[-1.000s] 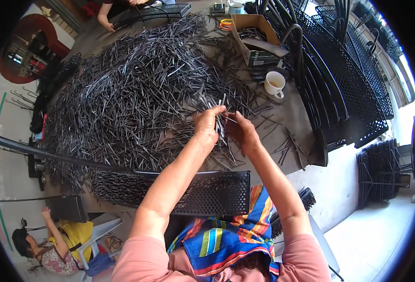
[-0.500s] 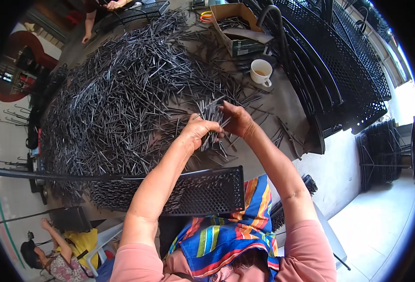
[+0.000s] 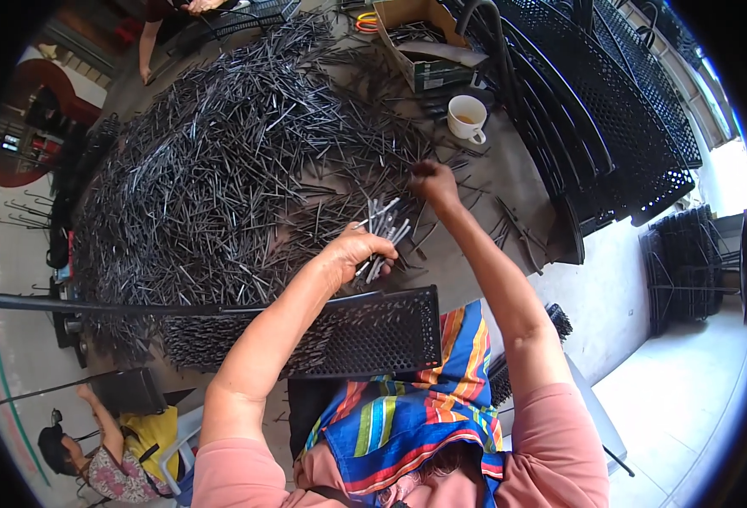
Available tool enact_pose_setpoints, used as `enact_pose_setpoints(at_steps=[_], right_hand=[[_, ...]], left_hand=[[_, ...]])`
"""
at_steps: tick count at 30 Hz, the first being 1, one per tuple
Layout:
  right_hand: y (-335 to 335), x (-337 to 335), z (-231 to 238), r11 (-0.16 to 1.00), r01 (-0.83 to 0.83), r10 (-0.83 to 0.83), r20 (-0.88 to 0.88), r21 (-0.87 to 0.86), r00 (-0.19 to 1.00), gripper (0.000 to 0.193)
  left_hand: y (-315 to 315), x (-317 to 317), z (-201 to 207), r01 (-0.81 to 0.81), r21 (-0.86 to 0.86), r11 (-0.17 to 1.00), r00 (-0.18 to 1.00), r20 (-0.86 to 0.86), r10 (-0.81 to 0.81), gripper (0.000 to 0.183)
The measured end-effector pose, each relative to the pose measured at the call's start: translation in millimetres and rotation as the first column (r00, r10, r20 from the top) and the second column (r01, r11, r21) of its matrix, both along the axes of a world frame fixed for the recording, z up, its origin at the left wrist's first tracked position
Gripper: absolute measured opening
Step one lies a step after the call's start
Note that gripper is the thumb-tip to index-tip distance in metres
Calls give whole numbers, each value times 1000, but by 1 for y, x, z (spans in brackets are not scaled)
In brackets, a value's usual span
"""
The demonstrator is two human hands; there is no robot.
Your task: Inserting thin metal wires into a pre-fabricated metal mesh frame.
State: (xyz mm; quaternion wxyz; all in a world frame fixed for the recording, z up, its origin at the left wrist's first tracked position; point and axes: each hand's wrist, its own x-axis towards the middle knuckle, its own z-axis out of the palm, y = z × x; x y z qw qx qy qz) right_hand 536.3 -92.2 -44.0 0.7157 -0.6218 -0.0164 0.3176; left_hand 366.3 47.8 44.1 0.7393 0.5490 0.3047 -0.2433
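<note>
My left hand [image 3: 358,249] is closed round a loose bundle of short, thin rods [image 3: 385,222], whose pale ends stick up above the fingers. The bundle stays over the near edge of the table. Up and to the right of it is my right hand [image 3: 434,183], apart from the bundle and low over scattered rods; its fingers are smeared by motion. A huge heap of similar dark rods [image 3: 213,169] covers the table left of my hands. Below my left forearm lies a black perforated tray [image 3: 382,339], with many rods standing in the holes of its left part.
A white cup [image 3: 467,118] with some brown liquid stands right of the heap, near an open cardboard box [image 3: 428,74] of rods. Orange-handled scissors [image 3: 366,23] lie behind. Black perforated panels [image 3: 611,110] lean at the right. Another person works at the far edge, and one sits lower left.
My right hand has left the bundle and moved up toward the scattered rods. My left hand keeps the bundle in nearly the same place. The far person's arm has shifted slightly.
</note>
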Motion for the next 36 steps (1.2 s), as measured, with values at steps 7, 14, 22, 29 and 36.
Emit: enact_pose_setpoints(at_steps=[7,14,22,29,36], right_hand=[[9,-44,61,908,-418,419,-31,15,908,37],[16,-48,59,955,80,58,442,-287,895,32],[-14,-69,52,991,-72,89,147,-116,985,38],[-13,-74,59,977,146,-133,-90,154,987,10],[-69,-85,15,875,268,-32,504,-404,863,34]], left_hand=[[1,-11,4,47,-39,998,995,89,-43,48],[-12,-13,15,30,140,990,1000,-1,-31,52],[2,-28,30,-16,38,999,998,66,13,15],[-6,-33,31,-45,39,998,994,106,41,11],[-13,-43,32,-325,-254,911,854,335,398,17]])
